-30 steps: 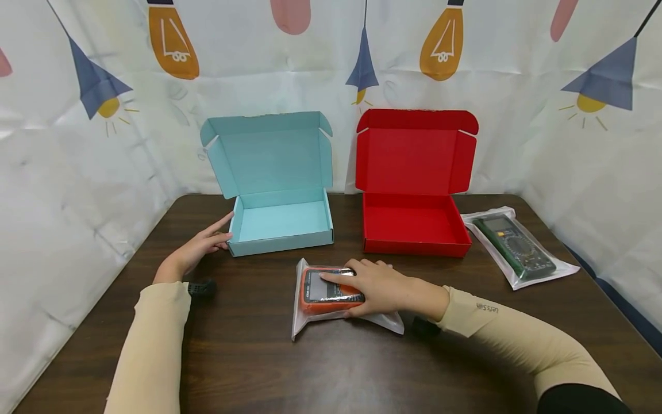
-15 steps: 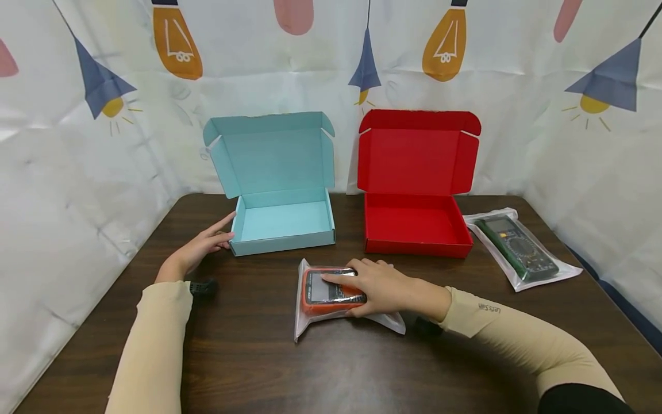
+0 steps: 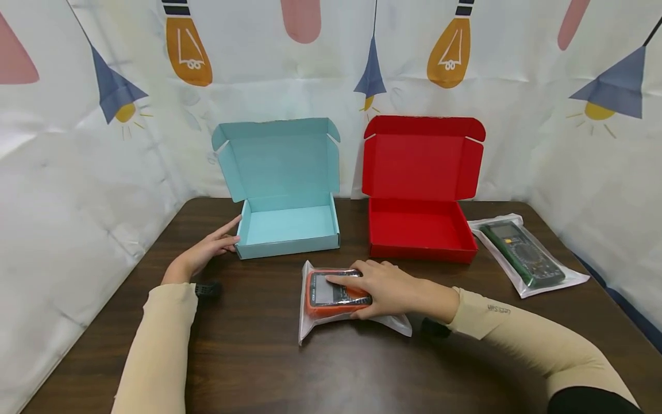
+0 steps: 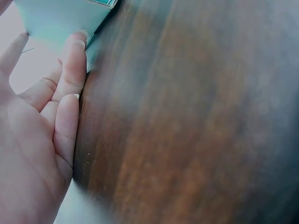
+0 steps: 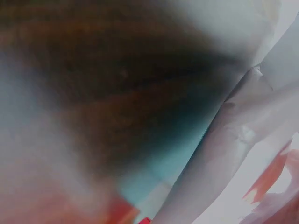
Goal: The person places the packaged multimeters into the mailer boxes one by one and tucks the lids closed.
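An orange-edged multimeter (image 3: 323, 292) in a clear plastic bag lies on the table in the head view, screen up. My right hand (image 3: 393, 290) grips it across its right part, thumb on the near side and index finger over its face. Further back on the left stands a light blue box (image 3: 289, 247) with its lid raised. Fingertips of my left hand (image 3: 201, 254) touch that box's left side; in the left wrist view this hand (image 4: 32, 135) has its fingers loosely bent near the box wall (image 4: 56, 21). The right wrist view is blurred, with part of the bag (image 5: 210, 144) showing.
A red box (image 3: 421, 253), lid raised, stands right of the blue one. Beside it, a dark green multimeter (image 3: 522, 253) in a clear bag lies near the right edge of the brown table (image 3: 248, 356). A patterned white cloth (image 3: 305, 86) hangs behind.
The head view has shifted slightly, so everything appears a little lower and further right. Both hands keep their places on the blue box and the orange multimeter.
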The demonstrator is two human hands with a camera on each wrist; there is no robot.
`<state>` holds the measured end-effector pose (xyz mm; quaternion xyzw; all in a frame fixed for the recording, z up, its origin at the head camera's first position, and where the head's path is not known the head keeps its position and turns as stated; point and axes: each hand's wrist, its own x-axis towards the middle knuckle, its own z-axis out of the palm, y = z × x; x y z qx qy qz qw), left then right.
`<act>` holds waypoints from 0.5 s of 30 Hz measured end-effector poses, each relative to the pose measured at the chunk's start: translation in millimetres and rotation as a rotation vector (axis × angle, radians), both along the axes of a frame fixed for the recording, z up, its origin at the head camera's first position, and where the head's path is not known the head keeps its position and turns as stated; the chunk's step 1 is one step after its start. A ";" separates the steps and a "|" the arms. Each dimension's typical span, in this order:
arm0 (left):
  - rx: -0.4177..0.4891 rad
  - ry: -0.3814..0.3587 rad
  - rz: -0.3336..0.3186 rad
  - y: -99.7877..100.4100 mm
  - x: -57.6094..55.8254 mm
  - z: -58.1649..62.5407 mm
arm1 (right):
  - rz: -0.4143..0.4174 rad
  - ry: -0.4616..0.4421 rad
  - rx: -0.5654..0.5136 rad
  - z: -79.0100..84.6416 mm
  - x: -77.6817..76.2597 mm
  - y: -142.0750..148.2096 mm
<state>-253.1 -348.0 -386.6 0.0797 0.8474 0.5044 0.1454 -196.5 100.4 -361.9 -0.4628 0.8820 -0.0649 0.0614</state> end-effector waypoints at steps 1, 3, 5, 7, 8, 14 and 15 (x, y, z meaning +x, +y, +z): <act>-0.001 -0.002 -0.002 1.1 -0.4 -1.3 | -0.001 -0.002 -0.003 1.0 -0.3 1.1; 0.000 -0.005 -0.002 2.8 -1.0 -3.3 | -0.004 -0.001 -0.011 4.0 -1.2 3.2; -0.001 -0.002 -0.001 3.4 -1.4 -4.3 | -0.002 0.005 -0.021 7.6 -3.0 3.9; 0.001 0.000 0.002 3.1 -1.5 -4.3 | 0.003 0.020 -0.028 11.5 -5.4 3.6; 0.002 0.000 0.003 2.8 -1.4 -4.0 | 0.005 0.025 -0.030 13.5 -6.6 3.2; -0.004 -0.003 0.005 -0.3 -1.7 -1.2 | -0.001 0.004 -0.035 26.4 -12.3 -2.1; -0.006 -0.001 0.004 -0.6 -2.0 -0.7 | -0.002 0.000 -0.036 28.3 -13.2 -3.1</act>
